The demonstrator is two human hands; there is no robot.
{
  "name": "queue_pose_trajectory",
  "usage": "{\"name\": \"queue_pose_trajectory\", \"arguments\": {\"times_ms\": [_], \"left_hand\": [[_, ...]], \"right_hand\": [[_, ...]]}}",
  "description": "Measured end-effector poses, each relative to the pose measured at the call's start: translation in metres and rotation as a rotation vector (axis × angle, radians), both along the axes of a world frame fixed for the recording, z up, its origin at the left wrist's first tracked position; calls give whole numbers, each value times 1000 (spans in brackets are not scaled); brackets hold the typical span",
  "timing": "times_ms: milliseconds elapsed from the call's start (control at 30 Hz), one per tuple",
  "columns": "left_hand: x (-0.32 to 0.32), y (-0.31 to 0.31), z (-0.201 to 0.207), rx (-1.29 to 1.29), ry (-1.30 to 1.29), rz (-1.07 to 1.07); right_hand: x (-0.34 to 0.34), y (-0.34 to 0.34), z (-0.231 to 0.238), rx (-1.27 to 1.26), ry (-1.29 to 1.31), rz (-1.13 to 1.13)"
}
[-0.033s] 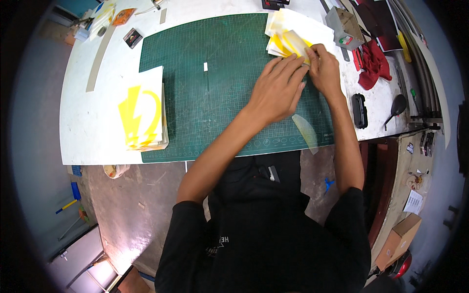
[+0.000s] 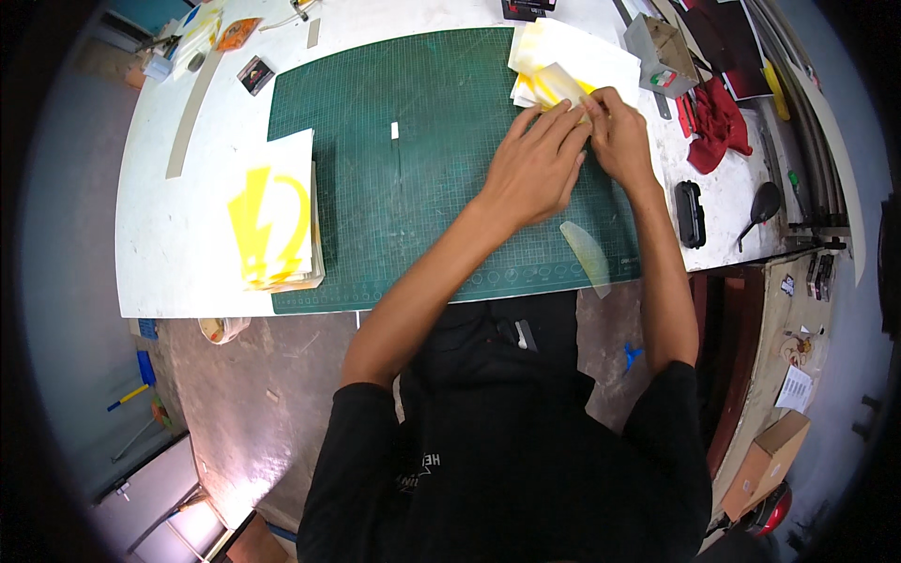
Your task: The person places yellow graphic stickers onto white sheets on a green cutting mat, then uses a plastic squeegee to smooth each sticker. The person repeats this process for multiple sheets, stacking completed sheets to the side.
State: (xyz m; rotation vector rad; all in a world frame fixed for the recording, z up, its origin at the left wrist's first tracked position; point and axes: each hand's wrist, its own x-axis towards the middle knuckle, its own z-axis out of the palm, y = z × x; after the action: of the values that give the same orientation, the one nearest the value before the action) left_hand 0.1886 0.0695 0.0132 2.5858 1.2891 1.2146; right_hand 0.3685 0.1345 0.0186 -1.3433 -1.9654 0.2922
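At the far right of the green cutting mat [image 2: 375, 188], a pile of white sheets with yellow print [image 2: 587, 52] lies over the edge. My right hand [image 2: 617, 139] is closed, thumb and fingers pinching at the lower end of a pale translucent piece [image 2: 557, 83] on that pile; the exact grip is partly hidden. My left hand [image 2: 537, 169] lies with fingers stretched and thumb apart, its fingertips touching near the same end. A curved translucent offcut [image 2: 586, 258] rests near the mat's front edge. Leftward, another stack of yellow-printed sheets [image 2: 272, 220] overlaps the mat.
On the white table [image 2: 155, 244], a grey box [image 2: 660, 54], a red cloth [image 2: 721, 127], a black case [image 2: 691, 214] and a black spoon-shaped tool [image 2: 762, 205] stand at the right. A small dark box [image 2: 255, 75] lies past the mat's far left corner.
Both hands have shifted very slightly, and the right fingers sit a little lower over the translucent piece, which has tilted slightly. The stacks stay put.
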Motion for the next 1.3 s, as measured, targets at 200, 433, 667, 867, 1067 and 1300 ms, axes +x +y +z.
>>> {"name": "queue_pose_trajectory", "arguments": {"times_ms": [200, 433, 667, 867, 1067, 1300], "left_hand": [[11, 29, -40, -125, 223, 86], [-39, -6, -42, -706, -1293, -289], [-116, -80, -9, -913, -1438, -121], [-136, -112, -12, -795, -1489, -56], [-148, -116, -25, -735, -1375, 98], [-143, -118, -22, -801, -1124, 110]], "right_hand": [[6, 2, 10, 346, -8, -304], [-7, -64, 33, 598, -243, 158], [-49, -134, 5, 75, 266, 46], [-53, -126, -22, -546, 991, 71], [-40, -142, 4, -594, 938, 44], [-24, -144, 16, -909, 1118, 238]]}}
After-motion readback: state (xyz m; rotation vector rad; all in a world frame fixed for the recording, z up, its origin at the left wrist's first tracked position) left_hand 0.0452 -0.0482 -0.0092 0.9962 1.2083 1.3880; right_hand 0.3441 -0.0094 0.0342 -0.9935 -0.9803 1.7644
